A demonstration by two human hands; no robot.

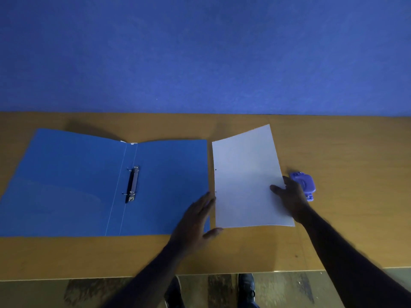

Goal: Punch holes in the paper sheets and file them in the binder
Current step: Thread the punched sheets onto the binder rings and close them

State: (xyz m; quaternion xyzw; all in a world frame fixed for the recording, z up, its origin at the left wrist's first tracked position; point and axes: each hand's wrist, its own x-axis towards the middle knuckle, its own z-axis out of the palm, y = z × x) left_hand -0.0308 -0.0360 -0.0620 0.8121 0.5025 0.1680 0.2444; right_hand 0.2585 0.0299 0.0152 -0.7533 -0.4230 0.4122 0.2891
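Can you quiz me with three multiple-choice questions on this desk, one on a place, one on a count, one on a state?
1. Where is the hole punch?
A. right of the paper
B. on the binder
C. on the floor

2. How many holes show in the paper?
A. none
B. two
C. four

3. How does the binder lie?
A. shut
B. upright
C. open flat

Answers:
1 A: the punch sits past the paper's right edge, behind the right hand.
2 B: two small dots mark its left margin.
3 C: both covers are spread on the table, with the ring clip exposed.
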